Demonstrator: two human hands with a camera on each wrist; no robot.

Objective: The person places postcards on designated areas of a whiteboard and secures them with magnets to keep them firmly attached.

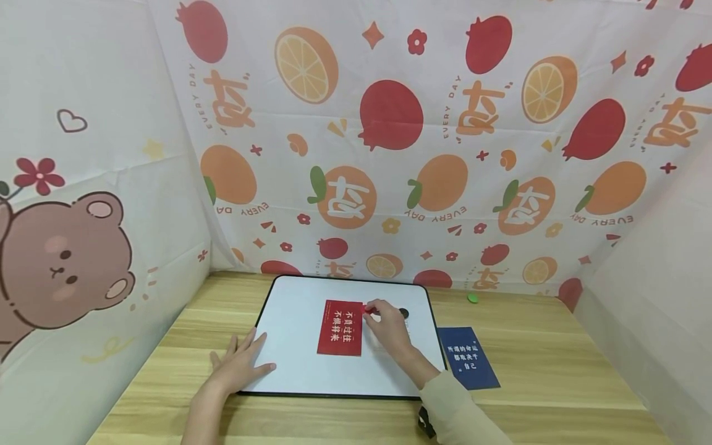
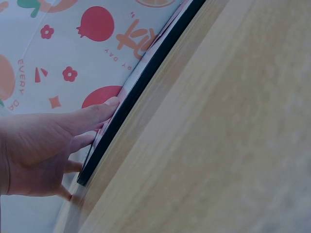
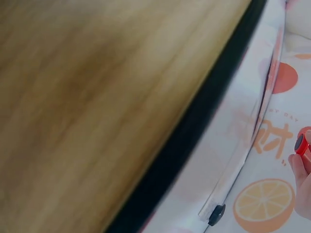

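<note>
A whiteboard point(image 1: 289, 334) with a black frame lies on the wooden table, a red card point(image 1: 339, 327) with white characters on its middle. My left hand point(image 1: 236, 366) rests with spread fingers over the board's left edge; in the left wrist view its thumb point(image 2: 104, 109) lies at the dark rim. Above the board, my right hand point(image 1: 389, 327) pinches a small red round magnet point(image 1: 367, 309) close to the card's upper right corner. The right wrist view shows the magnet point(image 3: 301, 144) side-on, with a dark face. Behind that hand a black round magnet point(image 1: 404, 313) sits on the board.
A dark blue card point(image 1: 468, 358) with white characters lies on the table point(image 1: 556, 371), right beside the board. Farther back is a small green round piece point(image 1: 472, 298). Fruit-patterned cloth point(image 1: 445, 247) hangs behind, with a bear-print cloth point(image 1: 61, 266) at the left.
</note>
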